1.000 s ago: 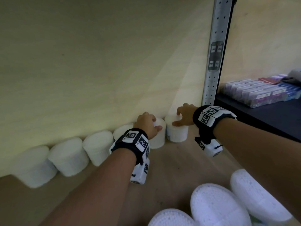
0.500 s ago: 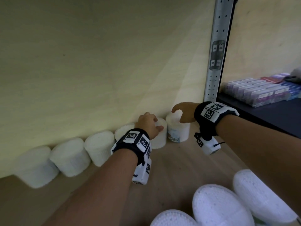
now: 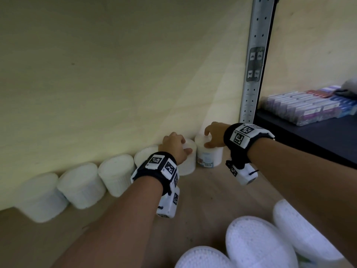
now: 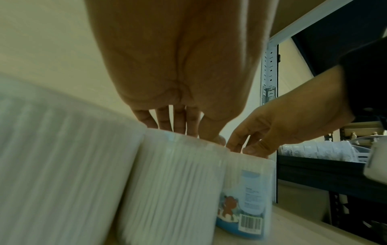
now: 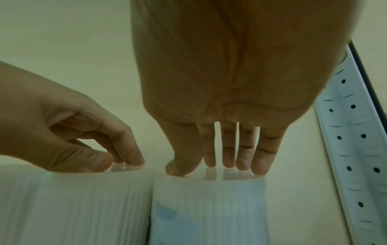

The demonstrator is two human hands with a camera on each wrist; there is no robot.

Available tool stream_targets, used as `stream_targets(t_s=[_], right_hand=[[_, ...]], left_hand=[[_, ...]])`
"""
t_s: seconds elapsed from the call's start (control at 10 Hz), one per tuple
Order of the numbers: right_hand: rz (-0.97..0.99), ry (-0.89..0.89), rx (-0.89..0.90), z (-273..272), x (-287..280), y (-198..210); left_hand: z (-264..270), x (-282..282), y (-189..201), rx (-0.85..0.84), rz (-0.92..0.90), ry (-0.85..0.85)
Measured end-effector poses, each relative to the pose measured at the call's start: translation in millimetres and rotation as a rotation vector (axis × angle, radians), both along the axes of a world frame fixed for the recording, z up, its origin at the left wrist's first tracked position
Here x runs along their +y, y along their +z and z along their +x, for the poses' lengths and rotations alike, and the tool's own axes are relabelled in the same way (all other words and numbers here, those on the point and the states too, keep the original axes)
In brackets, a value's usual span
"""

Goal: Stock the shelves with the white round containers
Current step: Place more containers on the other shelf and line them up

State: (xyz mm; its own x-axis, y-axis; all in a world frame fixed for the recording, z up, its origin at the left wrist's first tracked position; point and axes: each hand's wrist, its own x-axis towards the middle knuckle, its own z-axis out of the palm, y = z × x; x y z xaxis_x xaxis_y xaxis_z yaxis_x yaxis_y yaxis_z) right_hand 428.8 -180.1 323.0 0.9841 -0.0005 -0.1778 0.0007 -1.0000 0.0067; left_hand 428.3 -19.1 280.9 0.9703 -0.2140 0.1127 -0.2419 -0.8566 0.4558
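Several white round containers stand in a row along the back panel of a wooden shelf [image 3: 201, 198]. My left hand [image 3: 176, 146] lies over the second container from the right [image 3: 188, 165], with curled fingertips and thumb resting on its lid [image 5: 73, 207]. My right hand [image 3: 212, 135] sits over the rightmost container [image 3: 209, 157], whose blue label and barcode [image 4: 249, 222] face forward. Its fingers [image 5: 228, 149] point straight down and touch the lid, with the thumb at the lid's left edge. The two containers touch side by side.
A perforated metal upright [image 3: 253, 74] stands just right of the last container. Beyond it a dark shelf [image 3: 318, 144] carries flat purple and blue boxes [image 3: 309, 107]. More white containers [image 3: 257, 246] lie close to me at the bottom right.
My right hand lifted off the rightmost container half a second ago and has come back down onto its lid. The container's label now faces front. My left hand stayed put.
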Motion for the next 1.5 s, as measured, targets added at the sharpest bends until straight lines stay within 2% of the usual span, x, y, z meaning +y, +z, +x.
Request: stream_targets(t_s=[0.2,0.3,0.4,0.5,1.0,1.2,1.3,1.5], right_hand=[[0.139,0.07,0.059,-1,-4,3],[0.156,0.043,0.025,-1,-3,3],[0.092,-0.016,-0.055,-2,-3,0],[0.026,-0.039,-0.04,-3,-4,-3],[0.064,0.015,0.009,0,-6,2],[0.154,0.029,0.0,1,-10,8],[0.099,-0.016,-0.069,3,-6,12],[0.012,-0.061,-0.009,11,0,-3]], left_hand=[[-1,0,2,-0.011,0.018,-0.015],[-2,0,1,-0.008,0.019,-0.013],[-2,0,0,-0.006,0.025,-0.014],[-2,0,1,-0.007,0.037,-0.016],[-2,0,2,-0.003,0.049,-0.017],[0,0,1,-0.005,0.048,-0.025],[0,1,1,-0.01,0.047,-0.027],[0,2,1,0.002,0.061,-0.036]])
